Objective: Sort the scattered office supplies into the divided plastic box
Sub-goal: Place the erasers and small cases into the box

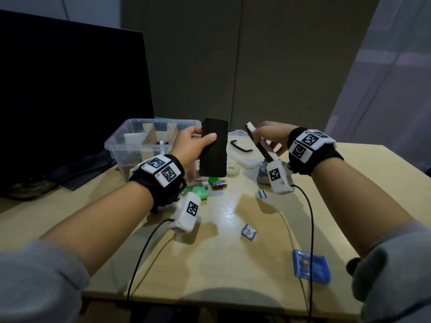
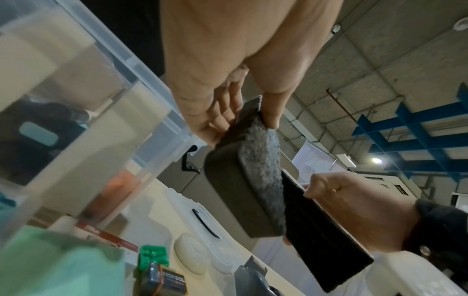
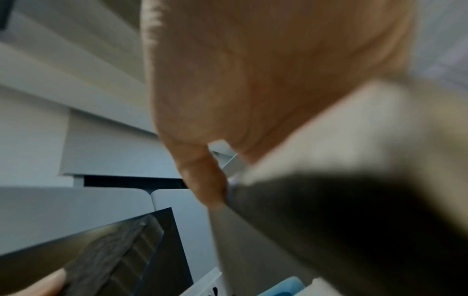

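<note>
In the head view my left hand [image 1: 202, 135] grips a black foam whiteboard eraser [image 1: 214, 151] upright, just right of the divided clear plastic box [image 1: 130, 138]. My right hand [image 1: 264, 134] pinches a thin flat pad [image 1: 257, 142], black on one face and pale on the other, tilted beside the eraser. The left wrist view shows my left hand's fingers [image 2: 222, 118] round the eraser [image 2: 243, 180], whose grey felt face meets the pad [image 2: 326, 232] held by the right hand [image 2: 354, 210]. The right wrist view is blurred: the right hand [image 3: 228, 100] and the pad [image 3: 341, 200].
The box's lid [image 1: 247, 159] lies behind the hands, with a tape roll [image 1: 233, 170] beside it. On the table lie a green block [image 1: 198, 192], a battery pack [image 1: 219, 183], a small blue clip [image 1: 262, 194], a staple box [image 1: 248, 232] and a blue holder [image 1: 311, 266]. A dark monitor [image 1: 70, 101] stands at the left.
</note>
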Tool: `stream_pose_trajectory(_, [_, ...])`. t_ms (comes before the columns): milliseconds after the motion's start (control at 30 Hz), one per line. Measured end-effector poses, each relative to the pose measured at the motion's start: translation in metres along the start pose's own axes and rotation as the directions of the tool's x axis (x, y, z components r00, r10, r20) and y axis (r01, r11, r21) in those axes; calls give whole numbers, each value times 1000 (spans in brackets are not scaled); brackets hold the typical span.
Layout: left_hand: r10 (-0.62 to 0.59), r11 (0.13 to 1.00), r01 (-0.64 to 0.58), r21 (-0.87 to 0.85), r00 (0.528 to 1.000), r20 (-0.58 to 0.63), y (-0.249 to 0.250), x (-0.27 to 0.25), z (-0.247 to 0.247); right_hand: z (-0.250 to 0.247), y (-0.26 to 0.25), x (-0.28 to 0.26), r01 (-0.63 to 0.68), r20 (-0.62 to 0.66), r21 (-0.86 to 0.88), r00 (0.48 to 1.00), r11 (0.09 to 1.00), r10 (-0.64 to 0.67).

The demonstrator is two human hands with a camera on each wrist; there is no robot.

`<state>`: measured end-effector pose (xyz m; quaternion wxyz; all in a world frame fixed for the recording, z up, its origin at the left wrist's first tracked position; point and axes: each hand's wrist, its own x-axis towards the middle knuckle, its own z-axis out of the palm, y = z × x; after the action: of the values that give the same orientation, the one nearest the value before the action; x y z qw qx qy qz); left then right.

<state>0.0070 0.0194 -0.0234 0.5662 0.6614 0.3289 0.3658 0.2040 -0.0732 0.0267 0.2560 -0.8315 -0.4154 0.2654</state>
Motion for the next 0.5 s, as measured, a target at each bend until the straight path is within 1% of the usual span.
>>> stream_pose_trajectory(33, [4,1000,-4,6,1000,-12,-1,0,-2,3,0,0,1,42,90,999,996,-5])
stream_pose_trajectory(67, [10,1000,-10,11,1000,-27,-1,1,-4,5,1,0,-15,104,221,995,975,-9])
stream_pose_trajectory(100, [13,1000,-13,15,999,-39,-1,1,-6,7,2,0,-38,163,349,986,936,-20])
stream_pose_trajectory(133, [15,1000,-14,16,999,-47,-1,1,-8,9,4,1,-52,196,433,980,900,-38])
stream_pose_trajectory(167, [16,1000,-15,14,999,-52,-1,0,-9,11,5,2,-46,210,474,976,879,-62])
stream_pose_trajectory(233, [20,1000,-19,9,998,-65,-1,0,-12,16,4,7,25,201,484,970,874,-139])
stream_pose_trajectory(300, [28,999,-27,18,996,-85,-2,1,-15,22,0,10,110,153,483,966,869,-208])
stream_pose_trajectory(367, [31,999,-30,15,995,-98,-2,1,-19,29,-3,15,163,107,489,964,857,-244])
stream_pose_trajectory(500, [36,999,-36,-2,994,-102,-2,-1,-27,41,-8,22,234,64,489,951,840,-303])
